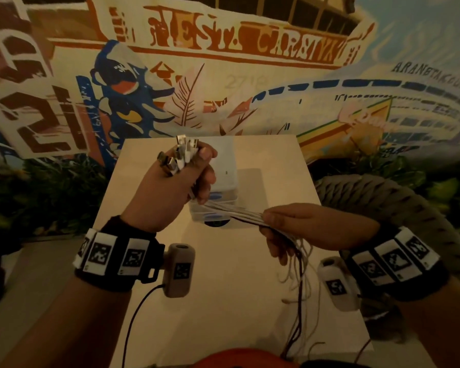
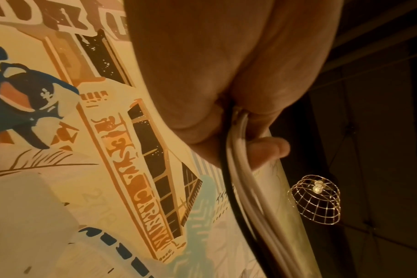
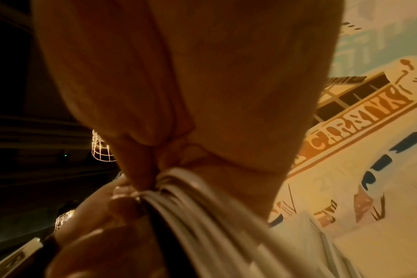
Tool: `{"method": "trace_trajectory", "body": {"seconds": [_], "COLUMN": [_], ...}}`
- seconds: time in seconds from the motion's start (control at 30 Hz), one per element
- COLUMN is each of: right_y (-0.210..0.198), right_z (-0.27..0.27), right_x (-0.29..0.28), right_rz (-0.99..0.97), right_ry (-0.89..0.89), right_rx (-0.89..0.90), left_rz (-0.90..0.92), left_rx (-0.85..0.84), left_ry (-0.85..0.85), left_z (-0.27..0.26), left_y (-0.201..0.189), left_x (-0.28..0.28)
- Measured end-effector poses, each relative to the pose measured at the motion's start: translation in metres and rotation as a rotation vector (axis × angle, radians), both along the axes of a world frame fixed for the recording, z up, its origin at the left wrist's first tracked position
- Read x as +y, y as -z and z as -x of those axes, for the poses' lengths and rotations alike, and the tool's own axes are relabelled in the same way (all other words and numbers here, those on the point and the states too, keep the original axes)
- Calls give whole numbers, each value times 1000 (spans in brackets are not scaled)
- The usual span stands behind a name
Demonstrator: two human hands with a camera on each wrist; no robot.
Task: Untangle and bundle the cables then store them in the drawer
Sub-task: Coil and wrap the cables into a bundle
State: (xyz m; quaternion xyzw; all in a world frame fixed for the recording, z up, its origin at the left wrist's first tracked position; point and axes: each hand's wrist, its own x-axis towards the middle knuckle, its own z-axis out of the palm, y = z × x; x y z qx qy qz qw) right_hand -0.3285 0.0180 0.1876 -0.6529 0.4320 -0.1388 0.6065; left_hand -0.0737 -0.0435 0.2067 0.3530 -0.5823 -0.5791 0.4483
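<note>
Several thin white and dark cables [image 1: 234,211] run taut betw. my two hands, over the pale wooden tabletop [image 1: 223,288]. My left hand [image 1: 170,187] is fisted round the plug ends, w/ the white and metal USB connectors [image 1: 182,152] fanning out above my knuckles; the left wrist view shows the cords [image 2: 240,169] leaving the bottom of that fist, one black strand beside the pale ones. My right hand [image 1: 311,224] pinches the same bunch further along, thumb on top, fingers curled under, and the loose tails [image 1: 300,282] hang down below it toward the table edge near me. Right wrist cam shows the strands [image 3: 191,203] side by side, flat like a ribbon, pressed by my fingers [image 3: 124,205]. Just beyond my left hand, touching nothing I hold, sits a small white plastic drawer unit [image 1: 223,187] w/ clear fronts and blue patches; can't tell if any drawer is open. Behind the table hangs a painted mural wall [image 1: 223,62]. To my right, a chunky grey-brown knitted pouf [image 1: 398,205].
</note>
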Motion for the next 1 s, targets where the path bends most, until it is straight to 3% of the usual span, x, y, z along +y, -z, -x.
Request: {"method": "trace_trajectory", "body": {"seconds": [0.07,0.13,0.2,0.33,0.5,0.57,0.67,0.77,0.9,1.0], "right_y": [7,10,6,-4,5,9,10,6,-4,-11], "right_z": [0,-1,-10,-49,-54,-41,-30,-32,-39,-44], "right_x": [6,7,1,-11,-10,-11,-15,-22,-32,-36], "right_rz": [-53,-2,25,45,-134,-209,-208,-90,-87,-124], "right_ry": [-29,-70,17,136,149,140,169,222,290,293], "right_rx": [-60,-6,10,-322,-431,-387,-183,38,54,79], "left_rz": [29,43,63,136,137,121,151,279,551,567], "left_rx": [9,57,128,114,120,76,-110,-442,-859,-1069], "left_ry": [5,20,65,123,133,143,110,115,175,257], "left_z": [4,13,25,42,24,17,11,7,5,5], "left_y": [-6,-14,-22,-37,-41,-31,-14,0,13,8], "left_x": [4,10,15,16,2,3,7,9,-1,-5]}}
